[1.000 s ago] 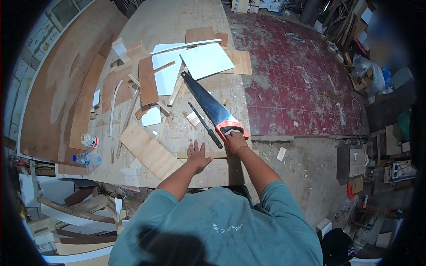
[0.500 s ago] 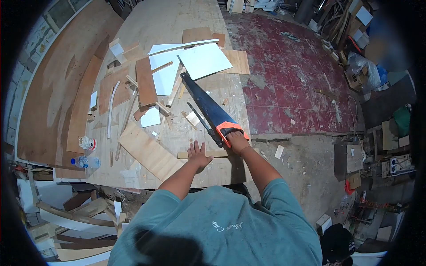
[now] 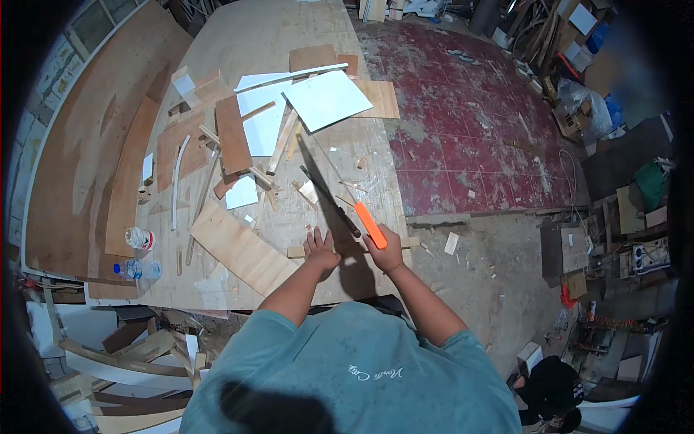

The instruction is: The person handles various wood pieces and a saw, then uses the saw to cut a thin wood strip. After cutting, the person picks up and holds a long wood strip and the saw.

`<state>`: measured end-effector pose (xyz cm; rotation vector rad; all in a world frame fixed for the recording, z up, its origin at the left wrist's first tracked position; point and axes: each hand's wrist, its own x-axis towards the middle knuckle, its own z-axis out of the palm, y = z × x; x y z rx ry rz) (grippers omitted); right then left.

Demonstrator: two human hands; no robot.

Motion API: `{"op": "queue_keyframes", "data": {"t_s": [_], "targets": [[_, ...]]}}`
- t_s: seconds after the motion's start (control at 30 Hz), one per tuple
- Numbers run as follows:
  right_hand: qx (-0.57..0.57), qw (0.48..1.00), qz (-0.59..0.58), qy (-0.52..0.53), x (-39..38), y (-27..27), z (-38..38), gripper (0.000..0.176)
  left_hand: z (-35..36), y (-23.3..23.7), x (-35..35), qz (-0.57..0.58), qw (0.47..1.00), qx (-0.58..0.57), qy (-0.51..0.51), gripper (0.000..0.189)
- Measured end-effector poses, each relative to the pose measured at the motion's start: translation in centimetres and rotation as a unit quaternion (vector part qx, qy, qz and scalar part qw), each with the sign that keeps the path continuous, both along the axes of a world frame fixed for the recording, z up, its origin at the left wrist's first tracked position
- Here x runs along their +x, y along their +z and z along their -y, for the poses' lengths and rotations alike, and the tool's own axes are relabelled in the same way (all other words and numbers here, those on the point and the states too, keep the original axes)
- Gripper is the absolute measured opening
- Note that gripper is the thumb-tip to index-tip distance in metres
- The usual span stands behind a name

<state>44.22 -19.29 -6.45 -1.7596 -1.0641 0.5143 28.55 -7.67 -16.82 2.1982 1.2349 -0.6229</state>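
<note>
My right hand [image 3: 385,249] is wrapped round the orange handle [image 3: 370,226] of a handsaw near the table's right edge. The saw's blade [image 3: 330,160] is seen edge-on as a thin line pointing up and left. My left hand [image 3: 320,249] lies with fingers spread on a narrow wooden strip [image 3: 296,252] near the front edge of the table. That strip runs sideways past both hands, and its right end [image 3: 413,241] sticks out beyond the edge. A dark slim tool [image 3: 330,200] lies between the hands, in the saw's shadow.
On the wooden table [image 3: 253,22] are white panels [image 3: 327,100], a plywood board [image 3: 242,248], brown offcuts [image 3: 233,136], a jar [image 3: 139,239] and a bottle [image 3: 136,270]. Scrap wood lies below left. A person in a black cap [image 3: 553,387] is at the lower right.
The saw has turned from showing its flat blade to edge-on, and its handle sits upright. My right hand has shifted slightly down. More of the person at the lower right shows.
</note>
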Motion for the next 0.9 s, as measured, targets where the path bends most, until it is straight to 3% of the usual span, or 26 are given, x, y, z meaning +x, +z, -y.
{"op": "queue_keyframes", "data": {"t_s": [0.23, 0.37, 0.57, 0.63, 0.67, 0.73, 0.83, 0.87, 0.9], "targets": [[0.041, 0.992, -0.099, -0.071, -1.3, 1.5, 8.9, 0.021, 0.4, 0.2, -0.1, 0.04, 0.999, -0.004, 0.014, 0.094], [0.039, 0.987, -0.098, -0.118, -1.8, 1.7, 14.1, 0.022, 0.8, 0.0, -0.4, 0.053, 0.998, 0.021, 0.007, 0.093], [0.061, 0.965, -0.123, -0.222, -2.9, -0.3, 18.2, 0.024, 3.3, 3.0, 1.4, 0.099, 0.984, 0.149, -0.01, 0.086], [0.048, 0.957, -0.151, -0.242, -3.1, 0.1, 18.7, 0.023, 4.3, 3.5, 3.2, 0.248, 0.954, 0.157, -0.064, 0.077], [0.037, 0.953, -0.166, -0.249, -3.1, 0.4, 18.8, 0.024, 4.8, 3.4, 4.4, 0.245, 0.955, 0.152, -0.07, 0.077], [0.018, 0.949, -0.169, -0.265, -3.1, 0.1, 19.2, 0.023, 5.6, 2.3, 7.5, 0.357, 0.918, 0.107, -0.133, 0.067], [-0.009, 0.961, -0.076, -0.266, -3.1, -2.0, 19.9, 0.021, 7.2, -1.0, 12.3, 0.387, 0.905, 0.047, -0.17, 0.063], [-0.007, 0.959, -0.07, -0.276, -3.4, -2.2, 20.0, 0.021, 7.6, -2.5, 13.8, 0.393, 0.908, 0.032, -0.14, 0.052], [-0.019, 0.958, -0.061, -0.281, -3.7, -2.4, 20.2, 0.022, 7.9, -2.0, 14.9, 0.397, 0.906, 0.03, -0.145, 0.052]]}}
